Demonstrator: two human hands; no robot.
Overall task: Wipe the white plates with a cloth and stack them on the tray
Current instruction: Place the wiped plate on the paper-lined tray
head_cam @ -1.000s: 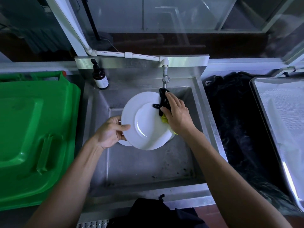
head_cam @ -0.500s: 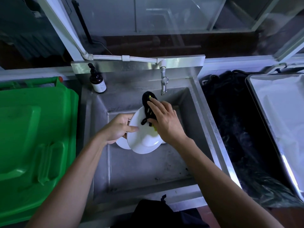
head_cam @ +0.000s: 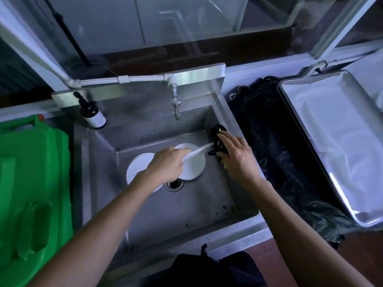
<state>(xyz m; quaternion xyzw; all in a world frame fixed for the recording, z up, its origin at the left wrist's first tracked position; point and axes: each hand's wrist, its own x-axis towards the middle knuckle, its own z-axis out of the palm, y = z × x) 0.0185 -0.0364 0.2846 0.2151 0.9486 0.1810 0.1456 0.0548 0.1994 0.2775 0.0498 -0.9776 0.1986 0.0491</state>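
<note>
Your left hand (head_cam: pixel 167 164) is low in the sink (head_cam: pixel 186 212), w/ its fingers curled round a white plate (head_cam: pixel 199 151) held almost on edge. The plate's far rim points at your right hand (head_cam: pixel 236 156), and they are just about touching. Below your left fingers lie two more plates: one (head_cam: pixel 193 168) right under the held plate and one (head_cam: pixel 137 166) to the left, partly hidden by your wrist. The drain (head_cam: pixel 175 184) sits just below your left wrist.

Your right hand is by the sink's right wall, palm down. Its fingers hold a black and yellow cloth (head_cam: pixel 216 136) vs. the plate's rim. The sink wall is right beside those fingers, so there is little room on that side. There is more bare sink floor near you.

Past the right wall is a black sheet (head_cam: pixel 279 152) on the tabletop, then the metal tray (head_cam: pixel 310 146), well apart from your fingers. A tap (head_cam: pixel 176 104) hangs above the plates. A brown bottle (head_cam: pixel 92 114) and a green bin lid (head_cam: pixel 31 183) are off to the left.
</note>
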